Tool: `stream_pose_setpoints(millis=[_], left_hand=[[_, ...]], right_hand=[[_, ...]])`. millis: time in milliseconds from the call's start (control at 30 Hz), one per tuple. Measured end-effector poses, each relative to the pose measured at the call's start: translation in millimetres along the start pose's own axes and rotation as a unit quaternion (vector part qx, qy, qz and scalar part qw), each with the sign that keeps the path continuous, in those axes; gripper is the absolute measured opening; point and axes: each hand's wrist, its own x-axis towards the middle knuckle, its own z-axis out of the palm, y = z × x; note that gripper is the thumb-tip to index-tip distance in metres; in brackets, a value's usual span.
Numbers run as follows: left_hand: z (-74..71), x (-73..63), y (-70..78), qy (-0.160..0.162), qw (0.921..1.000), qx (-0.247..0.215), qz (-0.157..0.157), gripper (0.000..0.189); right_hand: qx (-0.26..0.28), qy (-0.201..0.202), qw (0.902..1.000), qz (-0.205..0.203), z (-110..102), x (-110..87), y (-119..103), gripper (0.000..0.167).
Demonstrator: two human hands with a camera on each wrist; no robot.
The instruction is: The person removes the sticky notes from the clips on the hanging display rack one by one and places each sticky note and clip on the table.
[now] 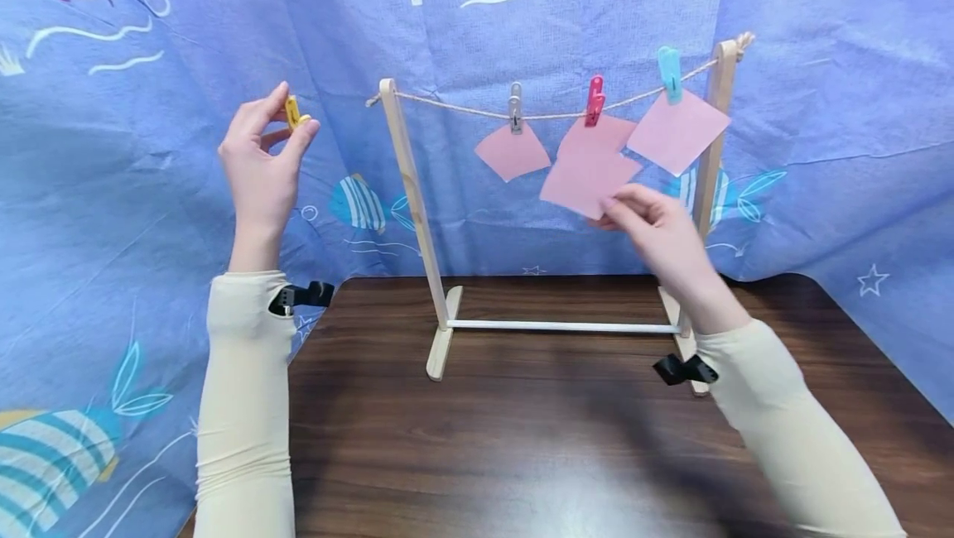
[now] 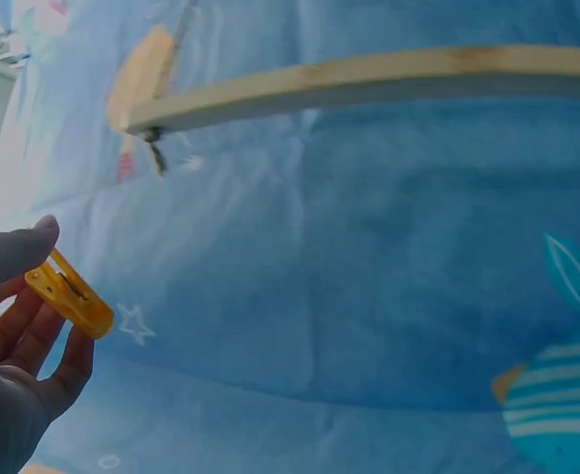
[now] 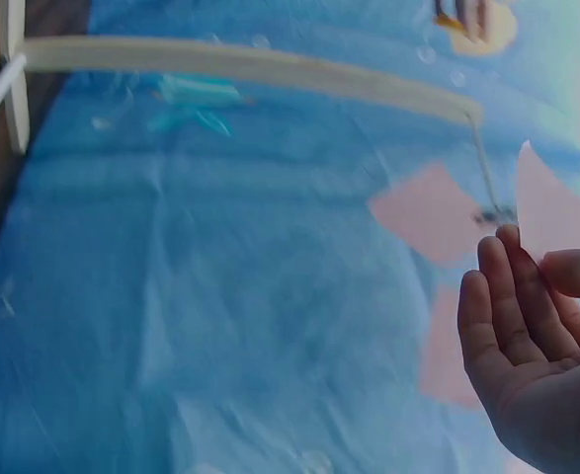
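Observation:
My left hand (image 1: 261, 157) is raised left of the wooden stand and pinches a yellow clothespin (image 1: 293, 112) between thumb and fingers. In the left wrist view the clothespin (image 2: 69, 296) shows its full side. Below the string, my right hand (image 1: 663, 236) pinches the lower corner of a pink paper square (image 1: 585, 182). That square overlaps another pink sheet (image 1: 614, 131), which hangs from a red clothespin (image 1: 595, 101). A grey clothespin (image 1: 516, 108) holds a pink sheet (image 1: 514, 152) to the left. On the right, a light blue clothespin (image 1: 670, 74) holds another sheet (image 1: 680, 132).
A string (image 1: 447, 106) sags between two wooden posts, the left post (image 1: 410, 182) and the right post (image 1: 721, 95). A white bar (image 1: 562, 326) joins their feet on the dark wooden table (image 1: 507, 439). A blue patterned cloth (image 1: 358, 16) hangs behind and to the sides.

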Motion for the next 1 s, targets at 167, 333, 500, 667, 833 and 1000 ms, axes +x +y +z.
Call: stream_pose_setpoints(millis=[167,333,500,667,833,1000], left_hand=[[-3.4,-10.3,-14.2,-0.024,0.9991,0.034,0.001,0.045],[-6.6,-21.4,-31.0,-0.044,0.9972,0.06,-0.014,0.045],[-4.6,-30.9,-49.8,-0.069,0.9952,0.064,-0.026,0.046],[1.2,-42.7,-69.4,-0.084,0.994,0.056,-0.042,0.048],[10.0,-57.3,-92.6,-0.099,0.9916,0.068,-0.049,0.049],[18.7,-77.0,-115.4,-0.144,0.9825,0.087,-0.08,0.05]], right_hand=[[0.091,0.065,0.9925,-0.049,-39,-9.1,-10,0.015],[0.174,0.134,0.9723,-0.08,-77,-17.9,-9,0.016],[0.22,0.191,0.9519,-0.095,-112,-26.4,1,0.015],[0.204,0.22,0.9508,-0.078,-138,-37.9,20,0.009],[0.19,0.212,0.9584,-0.024,-152,-51.1,51,0.008],[0.166,0.195,0.9665,0.022,-163,-66.1,79,0.011]])
